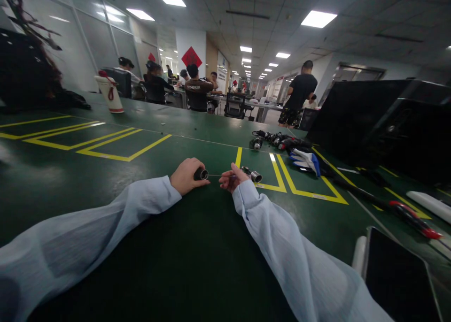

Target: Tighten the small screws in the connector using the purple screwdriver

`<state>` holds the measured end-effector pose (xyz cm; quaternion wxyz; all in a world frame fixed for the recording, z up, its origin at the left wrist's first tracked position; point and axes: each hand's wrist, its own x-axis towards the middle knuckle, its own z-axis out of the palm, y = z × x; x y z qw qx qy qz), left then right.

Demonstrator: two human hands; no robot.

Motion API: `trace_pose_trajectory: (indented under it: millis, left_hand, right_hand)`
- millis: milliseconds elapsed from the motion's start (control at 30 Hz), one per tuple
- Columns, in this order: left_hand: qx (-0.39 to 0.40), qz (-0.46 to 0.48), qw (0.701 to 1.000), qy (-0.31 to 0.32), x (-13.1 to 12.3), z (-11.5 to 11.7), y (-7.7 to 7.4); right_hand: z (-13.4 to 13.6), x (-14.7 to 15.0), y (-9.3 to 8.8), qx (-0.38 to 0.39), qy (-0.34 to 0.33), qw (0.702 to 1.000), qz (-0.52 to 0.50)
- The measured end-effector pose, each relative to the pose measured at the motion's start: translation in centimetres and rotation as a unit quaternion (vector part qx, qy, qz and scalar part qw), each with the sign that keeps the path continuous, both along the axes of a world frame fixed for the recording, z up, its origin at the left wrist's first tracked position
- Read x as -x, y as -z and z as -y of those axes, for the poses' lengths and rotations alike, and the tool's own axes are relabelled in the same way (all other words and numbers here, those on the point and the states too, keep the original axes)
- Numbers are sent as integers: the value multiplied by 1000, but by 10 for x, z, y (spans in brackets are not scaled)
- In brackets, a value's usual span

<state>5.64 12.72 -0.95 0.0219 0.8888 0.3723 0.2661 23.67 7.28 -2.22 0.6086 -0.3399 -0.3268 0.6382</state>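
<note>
My left hand (188, 176) is closed round a short black cylinder (199, 174) whose open end, with a metal rim, faces right. In the fingers of my right hand (233, 178) is a thin metal rod (213, 175). It runs level to the left, its tip at or close to the rim of the cylinder; whether it touches cannot be made out. The rod's other end is hidden by my fingers. Just past my right hand a silver metal cylinder part (256, 176) lies on the green table (197, 139), beside a yellow tape line.
Metal parts with black cables (268, 139) and a blue-white glove (306, 162) lie to the right. Nearer are a red-black handled tool (416, 218) and a dark-screened device (398, 275). A white cup (111, 94) stands far left. Several people sit beyond the table; one stands.
</note>
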Motion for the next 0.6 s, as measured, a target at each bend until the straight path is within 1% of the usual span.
trace_pose_trajectory:
  millis: [67,167,267,400,600]
  left_hand:
    - [40,26,999,-6,-2,-4,1]
    - [94,57,994,-14,-3,-6,2]
    - [92,42,995,-21,-2,-7,3]
    - [81,-8,997,-17,-1,-6,4]
    - [63,-46,997,-20,0,-3,5]
  right_hand:
    - [0,0,3,-20,-21,1000,8]
    - [-1,-1,7,-58,-25,997,34]
    - [-1,1,9,-87,-9,995,54]
    - [4,8,8,-103,22,990,93]
    - [13,20,7,-135,62,973,174]
